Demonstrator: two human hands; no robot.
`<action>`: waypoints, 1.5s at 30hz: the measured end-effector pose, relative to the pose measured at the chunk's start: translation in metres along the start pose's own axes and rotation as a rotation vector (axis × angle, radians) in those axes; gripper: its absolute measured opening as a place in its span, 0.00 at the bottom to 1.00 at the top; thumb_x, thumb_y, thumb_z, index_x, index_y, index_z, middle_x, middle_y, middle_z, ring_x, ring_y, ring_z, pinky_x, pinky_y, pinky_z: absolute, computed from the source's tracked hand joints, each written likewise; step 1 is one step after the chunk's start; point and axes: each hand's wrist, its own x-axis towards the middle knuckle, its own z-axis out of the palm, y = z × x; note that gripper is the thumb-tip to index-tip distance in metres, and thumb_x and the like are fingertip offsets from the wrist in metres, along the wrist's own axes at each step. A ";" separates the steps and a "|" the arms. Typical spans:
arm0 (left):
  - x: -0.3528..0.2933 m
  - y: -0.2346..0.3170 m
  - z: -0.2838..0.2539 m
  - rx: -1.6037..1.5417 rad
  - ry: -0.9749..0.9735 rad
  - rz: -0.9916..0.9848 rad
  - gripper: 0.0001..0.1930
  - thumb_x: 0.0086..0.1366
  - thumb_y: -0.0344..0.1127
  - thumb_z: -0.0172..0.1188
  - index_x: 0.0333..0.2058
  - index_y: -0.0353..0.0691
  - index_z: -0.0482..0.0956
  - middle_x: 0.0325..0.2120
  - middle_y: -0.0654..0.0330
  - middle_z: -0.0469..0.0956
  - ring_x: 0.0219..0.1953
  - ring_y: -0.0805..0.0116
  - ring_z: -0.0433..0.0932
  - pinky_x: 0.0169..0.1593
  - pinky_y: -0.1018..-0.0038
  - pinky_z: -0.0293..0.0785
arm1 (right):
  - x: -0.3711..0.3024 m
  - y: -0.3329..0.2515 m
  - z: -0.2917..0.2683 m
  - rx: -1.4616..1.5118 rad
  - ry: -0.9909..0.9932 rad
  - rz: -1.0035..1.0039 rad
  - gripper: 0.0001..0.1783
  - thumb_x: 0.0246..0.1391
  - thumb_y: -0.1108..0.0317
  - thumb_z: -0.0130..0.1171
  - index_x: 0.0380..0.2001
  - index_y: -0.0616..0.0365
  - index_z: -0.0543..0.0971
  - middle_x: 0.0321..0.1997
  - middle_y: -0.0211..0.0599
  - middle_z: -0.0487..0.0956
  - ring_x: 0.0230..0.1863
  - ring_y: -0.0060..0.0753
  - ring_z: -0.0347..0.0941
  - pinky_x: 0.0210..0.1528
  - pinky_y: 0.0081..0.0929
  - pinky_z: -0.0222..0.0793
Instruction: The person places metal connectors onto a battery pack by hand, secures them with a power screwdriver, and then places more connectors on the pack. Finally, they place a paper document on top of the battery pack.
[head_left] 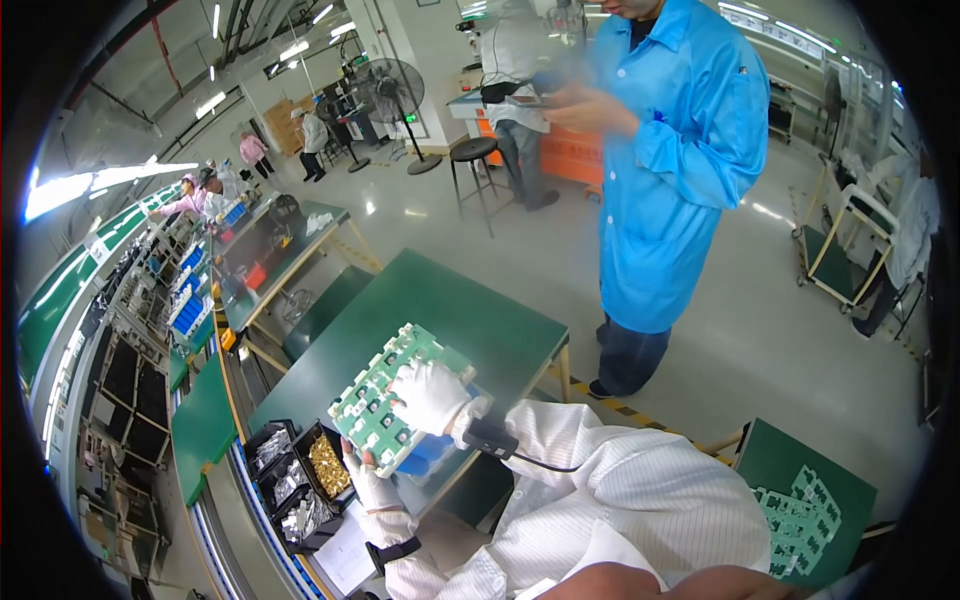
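A green circuit board panel (375, 405) with several dark round parts lies tilted across the near end of the green table. My left hand (372, 487), in a white glove with bare fingertips, grips the panel's near-left edge. Over the panel's right half, my gloved right hand (432, 396) is closed, its fingers reaching down to the board. Whatever those fingers hold is too small or hidden to make out. Something blue (428, 456) shows beneath the panel's near edge, partly covered by my right wrist.
Black bins (290, 480) of silver and gold metal parts (328, 466) stand left of my left hand, beside a conveyor rail (262, 520). Paper (345, 552) lies near them. More green boards (800, 520) rest on a table at right. A person in a blue coat (665, 190) stands beyond the table (440, 300).
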 end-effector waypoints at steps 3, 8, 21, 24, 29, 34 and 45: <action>0.000 0.000 -0.007 0.005 0.013 -0.005 0.32 0.65 0.30 0.51 0.65 0.43 0.47 0.60 0.52 0.58 0.57 0.58 0.66 0.57 0.66 0.66 | 0.000 -0.005 -0.002 -0.016 -0.031 0.013 0.14 0.48 0.56 0.54 0.31 0.52 0.80 0.34 0.38 0.77 0.36 0.40 0.75 0.39 0.37 0.71; 0.002 -0.001 -0.008 0.007 0.001 -0.015 0.32 0.65 0.29 0.49 0.65 0.43 0.47 0.60 0.52 0.57 0.56 0.58 0.67 0.56 0.66 0.67 | -0.002 -0.002 0.002 -0.019 0.014 0.000 0.13 0.48 0.56 0.54 0.30 0.52 0.81 0.33 0.37 0.78 0.36 0.39 0.75 0.39 0.37 0.71; 0.011 -0.012 -0.022 0.049 -0.011 0.025 0.31 0.64 0.28 0.50 0.64 0.40 0.49 0.58 0.51 0.61 0.55 0.61 0.67 0.56 0.68 0.66 | -0.002 -0.002 0.001 0.004 -0.040 0.013 0.15 0.49 0.55 0.54 0.31 0.53 0.81 0.34 0.40 0.79 0.36 0.42 0.76 0.40 0.38 0.72; 0.016 -0.018 -0.021 0.040 -0.014 0.043 0.30 0.64 0.28 0.50 0.64 0.40 0.50 0.57 0.52 0.63 0.53 0.61 0.68 0.56 0.70 0.66 | -0.001 0.002 -0.002 0.038 0.000 0.013 0.14 0.50 0.56 0.52 0.31 0.53 0.80 0.34 0.40 0.79 0.37 0.41 0.76 0.39 0.39 0.72; 0.022 -0.027 -0.032 0.019 0.072 0.007 0.26 0.65 0.30 0.49 0.61 0.40 0.54 0.52 0.51 0.67 0.50 0.58 0.71 0.52 0.65 0.71 | -0.005 -0.003 0.003 0.022 0.082 -0.011 0.13 0.52 0.55 0.50 0.26 0.50 0.77 0.25 0.39 0.79 0.27 0.44 0.77 0.31 0.41 0.72; 0.020 -0.025 -0.029 -0.013 0.081 -0.036 0.25 0.66 0.29 0.47 0.61 0.42 0.55 0.51 0.52 0.68 0.48 0.59 0.73 0.49 0.65 0.73 | -0.016 0.000 0.010 0.015 0.137 -0.028 0.14 0.53 0.54 0.49 0.24 0.49 0.77 0.20 0.42 0.78 0.22 0.49 0.75 0.27 0.46 0.71; 0.005 -0.010 -0.015 0.100 0.094 -0.058 0.27 0.66 0.33 0.51 0.62 0.40 0.55 0.55 0.53 0.65 0.52 0.61 0.68 0.54 0.68 0.68 | -0.014 0.021 0.037 0.004 0.114 -0.118 0.15 0.53 0.51 0.49 0.30 0.46 0.80 0.26 0.42 0.80 0.29 0.50 0.76 0.33 0.48 0.71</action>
